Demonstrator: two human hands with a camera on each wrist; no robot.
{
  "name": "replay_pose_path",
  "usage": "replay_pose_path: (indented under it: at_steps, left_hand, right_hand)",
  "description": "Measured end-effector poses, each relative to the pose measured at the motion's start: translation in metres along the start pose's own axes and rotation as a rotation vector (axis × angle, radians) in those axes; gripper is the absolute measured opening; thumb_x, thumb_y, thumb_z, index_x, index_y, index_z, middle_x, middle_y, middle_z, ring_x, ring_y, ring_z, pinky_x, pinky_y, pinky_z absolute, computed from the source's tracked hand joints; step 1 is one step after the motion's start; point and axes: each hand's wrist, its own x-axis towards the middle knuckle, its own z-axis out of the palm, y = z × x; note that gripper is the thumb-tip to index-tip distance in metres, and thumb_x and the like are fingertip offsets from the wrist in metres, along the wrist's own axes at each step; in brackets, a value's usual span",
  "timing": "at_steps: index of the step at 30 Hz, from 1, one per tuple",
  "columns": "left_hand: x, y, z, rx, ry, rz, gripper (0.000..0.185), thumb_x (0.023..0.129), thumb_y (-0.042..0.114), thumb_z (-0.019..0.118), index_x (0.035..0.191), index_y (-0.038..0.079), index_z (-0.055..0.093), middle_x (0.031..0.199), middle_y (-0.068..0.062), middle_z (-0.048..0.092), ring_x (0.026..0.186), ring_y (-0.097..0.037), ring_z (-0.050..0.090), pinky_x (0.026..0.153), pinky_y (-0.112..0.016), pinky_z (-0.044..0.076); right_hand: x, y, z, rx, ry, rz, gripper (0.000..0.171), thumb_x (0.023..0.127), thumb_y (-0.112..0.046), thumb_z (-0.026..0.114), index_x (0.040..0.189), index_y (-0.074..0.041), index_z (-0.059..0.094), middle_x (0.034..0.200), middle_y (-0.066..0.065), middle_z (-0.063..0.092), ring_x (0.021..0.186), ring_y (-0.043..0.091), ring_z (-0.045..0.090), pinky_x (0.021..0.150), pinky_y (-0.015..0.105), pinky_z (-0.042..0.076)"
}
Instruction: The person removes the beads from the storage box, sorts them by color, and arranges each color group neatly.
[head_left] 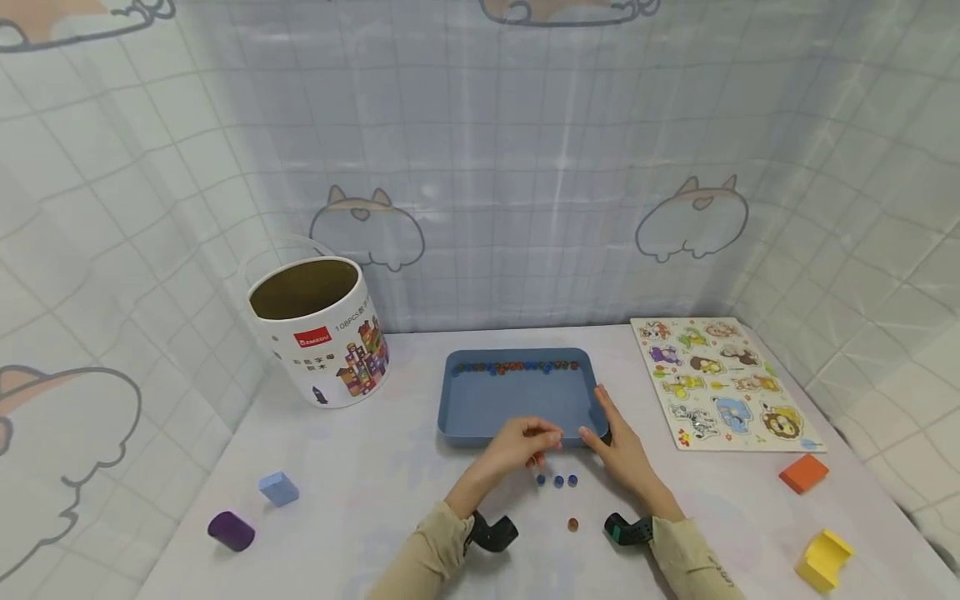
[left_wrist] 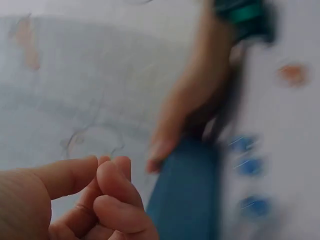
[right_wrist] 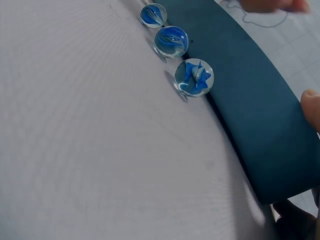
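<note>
A blue tray (head_left: 517, 408) holds a row of blue and orange glass marbles (head_left: 517, 367) along its back wall. At its front rim is my left hand (head_left: 517, 446), thumb and fingertips drawn together; nothing shows between them in the left wrist view. My right hand (head_left: 626, 454) rests at the tray's front right corner, thumb and forefinger spread and fairly straight along the rim. Three clear marbles with blue swirls (right_wrist: 194, 77) lie in a line just before the tray's front wall (right_wrist: 250, 100). An orange-brown marble (head_left: 573, 524) sits nearer to me.
To the left stand a white block bucket (head_left: 322, 358), a light blue block (head_left: 279, 489) and a purple cylinder (head_left: 232, 531). On the right are an animal puzzle board (head_left: 720, 379), a red block (head_left: 804, 473) and a yellow block (head_left: 823, 560). A patterned curtain (head_left: 480, 167) encloses the table.
</note>
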Motion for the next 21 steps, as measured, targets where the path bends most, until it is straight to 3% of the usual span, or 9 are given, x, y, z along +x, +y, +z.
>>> replay_pose_path:
  at_steps: [5,9,12,15,21]
  left_hand:
    - [0.038,0.021,-0.022,-0.02,0.012,-0.01,0.032,0.099,0.024,0.057,0.121,0.002,0.065,0.101,-0.012,0.071,0.058,-0.008,0.056,0.056,-0.024,0.044]
    - [0.072,0.032,-0.027,-0.01,0.021,-0.027,0.032,0.099,0.025,0.056,0.122,0.004,0.065,0.099,-0.007,0.071,0.061,-0.008,0.058,0.061,-0.027,0.049]
    - [0.099,0.037,-0.025,-0.021,0.032,-0.06,0.032,0.1,0.025,0.056,0.124,0.005,0.064,0.1,-0.006,0.071,0.067,-0.01,0.06,0.067,-0.029,0.049]
    - [0.121,0.034,-0.018,-0.052,0.088,-0.124,0.033,0.1,0.023,0.055,0.124,0.003,0.064,0.102,-0.008,0.071,0.068,-0.011,0.061,0.068,-0.027,0.05]
    - [0.141,0.024,0.001,-0.133,0.238,-0.238,0.03,0.097,0.013,0.055,0.121,-0.004,0.063,0.105,-0.015,0.072,0.06,-0.008,0.062,0.059,-0.02,0.052]
  right_hand:
    - [0.001,0.001,0.0,-0.004,0.008,-0.003,0.078,0.094,-0.03,0.063,0.155,-0.007,0.021,0.161,0.018,0.019,0.144,0.044,0.023,0.112,0.061,0.023]
    - [0.002,0.001,0.001,-0.001,0.006,-0.007,0.077,0.094,-0.03,0.063,0.155,-0.007,0.022,0.161,0.018,0.019,0.145,0.043,0.024,0.112,0.06,0.024]
    - [0.002,0.001,0.001,0.013,0.013,-0.011,0.077,0.093,-0.029,0.064,0.154,-0.006,0.022,0.161,0.017,0.019,0.145,0.042,0.024,0.113,0.06,0.023]
    - [0.003,0.002,0.001,0.01,0.016,-0.014,0.077,0.094,-0.029,0.063,0.155,-0.007,0.022,0.161,0.016,0.019,0.145,0.042,0.024,0.112,0.06,0.024]
    - [0.002,0.004,0.003,0.009,0.017,-0.014,0.077,0.093,-0.028,0.064,0.155,-0.008,0.023,0.161,0.017,0.02,0.145,0.041,0.025,0.113,0.059,0.024]
